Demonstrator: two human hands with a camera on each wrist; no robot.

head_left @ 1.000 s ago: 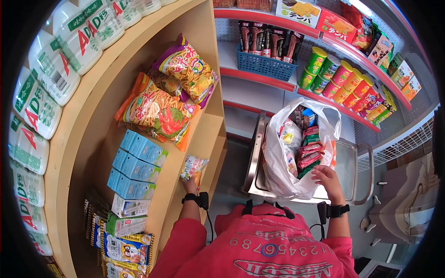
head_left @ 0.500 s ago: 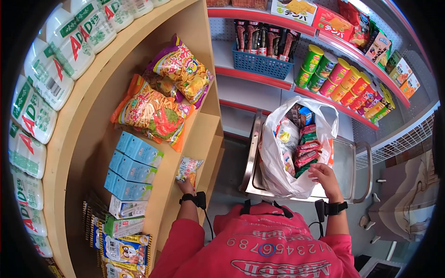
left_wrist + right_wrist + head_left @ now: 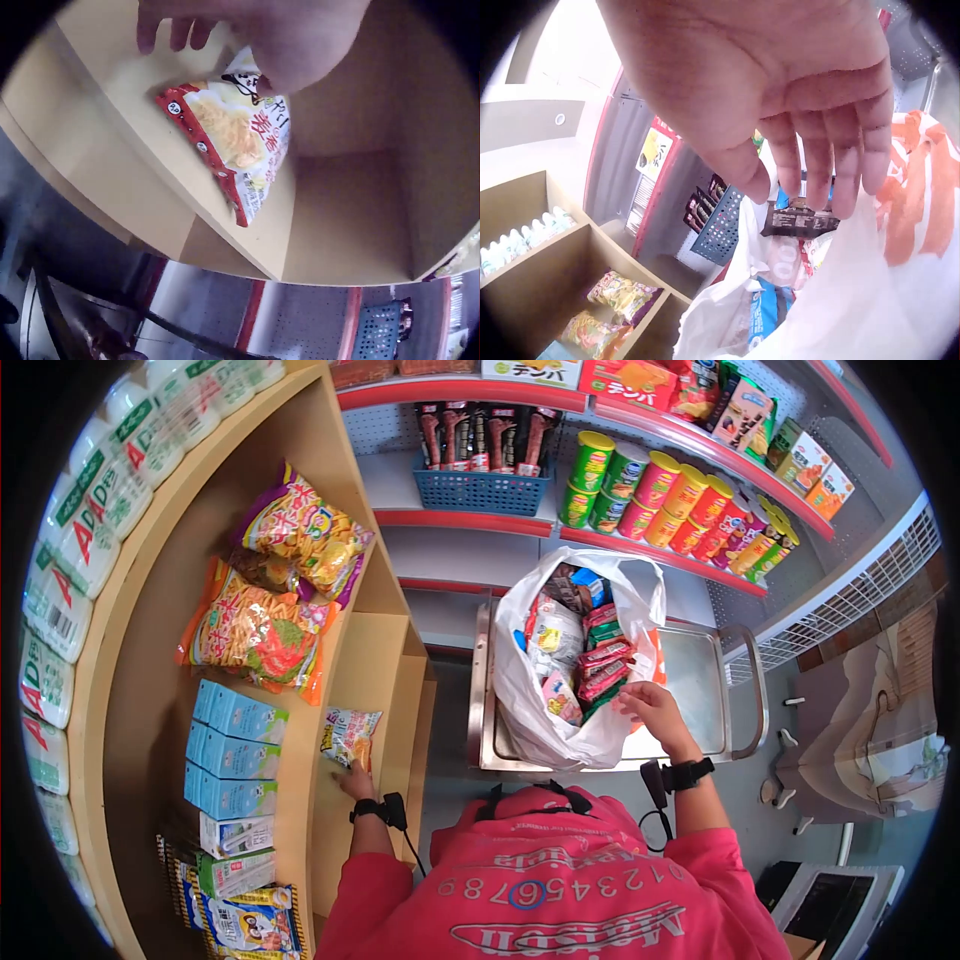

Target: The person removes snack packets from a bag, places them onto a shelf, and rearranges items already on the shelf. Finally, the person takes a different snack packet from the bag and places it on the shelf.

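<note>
A small triangular snack bag [image 3: 232, 131] with a red edge and noodle-like food pictured on it lies on a lower wooden shelf. My left hand [image 3: 355, 782] is over its near end; in the left wrist view the thumb is at the bag's top while the other fingers hang apart from it. My right hand [image 3: 655, 715] hovers at the rim of a white plastic bag [image 3: 525, 710], fingers loosely extended. Inside that bag are red and green snack packets [image 3: 603, 665], a whitish package [image 3: 556, 635] and dark and blue packs.
The plastic bag stands on a metal cart [image 3: 700, 695] with a rail handle. Large snack bags [image 3: 262, 630], blue cartons [image 3: 235, 745] and white bottles [image 3: 65, 590] fill the wooden shelving at left. Ahead, red-edged shelves carry a blue basket [image 3: 480, 492] and colourful cans [image 3: 640, 505].
The head view has turned right, so shelves and cart shift left in it. My left hand's fingers have loosened from the snack bag, which stays on the shelf. My right hand remains by the plastic bag's rim.
</note>
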